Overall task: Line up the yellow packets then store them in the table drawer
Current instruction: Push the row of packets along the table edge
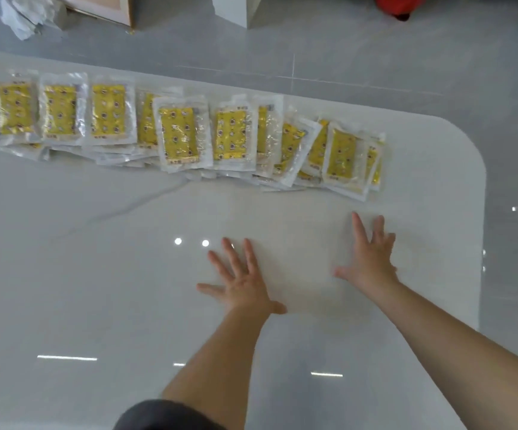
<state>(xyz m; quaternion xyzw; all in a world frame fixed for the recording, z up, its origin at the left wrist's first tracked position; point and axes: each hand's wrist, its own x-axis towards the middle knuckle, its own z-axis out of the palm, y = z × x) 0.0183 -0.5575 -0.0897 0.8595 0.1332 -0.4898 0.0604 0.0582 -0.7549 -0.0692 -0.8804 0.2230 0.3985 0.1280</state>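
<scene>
Many yellow packets (177, 136) lie in one overlapping row along the far edge of the counter (81, 274). The row runs from the left border of the view to near the rounded right corner. Each packet is a flat, rectangular pouch of crinkled, glossy clear plastic holding a yellow insert with dark dots. Those at the right end sit tilted and unevenly stacked. The counter is white, smooth and glossy, with faint grey veining. The left hand (242, 283) and right hand (372, 259) are palm-down, short of the row and holding nothing. Their fingers (358, 231) are straight and spread apart. Contact with the counter cannot be confirmed. Grey tiled floor (344, 41) lies beyond.
</scene>
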